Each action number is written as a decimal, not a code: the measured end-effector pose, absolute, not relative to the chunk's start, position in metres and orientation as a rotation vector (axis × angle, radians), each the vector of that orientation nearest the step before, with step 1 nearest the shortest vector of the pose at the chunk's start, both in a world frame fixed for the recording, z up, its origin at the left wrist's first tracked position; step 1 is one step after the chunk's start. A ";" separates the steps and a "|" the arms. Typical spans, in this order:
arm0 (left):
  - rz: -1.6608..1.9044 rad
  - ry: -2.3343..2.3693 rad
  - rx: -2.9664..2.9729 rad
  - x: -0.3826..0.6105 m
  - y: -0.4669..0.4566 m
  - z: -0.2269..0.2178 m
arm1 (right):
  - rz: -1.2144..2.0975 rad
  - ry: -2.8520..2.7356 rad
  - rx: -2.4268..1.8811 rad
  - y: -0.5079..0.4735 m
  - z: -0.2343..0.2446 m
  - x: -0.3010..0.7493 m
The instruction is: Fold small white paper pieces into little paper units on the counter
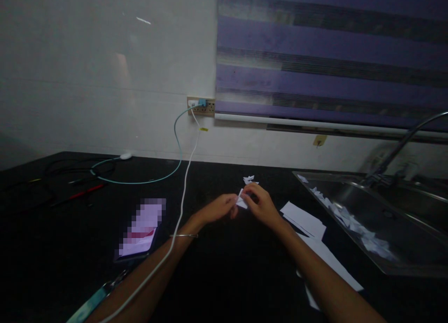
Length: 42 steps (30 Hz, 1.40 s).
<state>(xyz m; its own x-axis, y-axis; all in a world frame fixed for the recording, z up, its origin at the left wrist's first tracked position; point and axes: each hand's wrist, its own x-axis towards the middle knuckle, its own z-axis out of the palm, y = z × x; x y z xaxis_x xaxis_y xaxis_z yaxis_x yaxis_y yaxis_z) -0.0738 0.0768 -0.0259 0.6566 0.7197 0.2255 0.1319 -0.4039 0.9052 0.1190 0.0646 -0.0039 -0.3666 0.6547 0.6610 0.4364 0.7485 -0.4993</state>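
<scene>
The black stone countertop runs the width of the room under a purple striped roller blind. At 3 o'clock from the hands sits a stainless steel sink, and a trail of small torn white paper scraps lies along its basin; this is the finished part of the work as judged from here. Between the sink and the hands, at 4 o'clock, flat white paper sheets rest on the counter, apparently whole, so a fair share looks still to be done. A lit smartphone lies at 8 o'clock, with a white charging cable running past it up to the wall socket. The left hand and the right hand meet at the centre of the counter, above the surface. Both have their fingers closed in a pinch on one small white paper piece, each gripping an opposite edge. At 12 o'clock, just beyond the hands, a little cluster of white bits lies on the counter.
</scene>
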 end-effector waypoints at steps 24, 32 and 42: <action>0.731 0.745 1.947 -0.072 0.070 -0.027 | 0.340 -1.994 -0.853 0.066 -0.011 0.114; 0.779 0.768 1.933 -0.072 0.069 -0.025 | 0.486 -1.871 -0.919 0.066 -0.015 0.110; 0.783 0.793 1.927 -0.073 0.073 -0.029 | 1.095 -1.635 -0.887 0.068 -0.012 0.110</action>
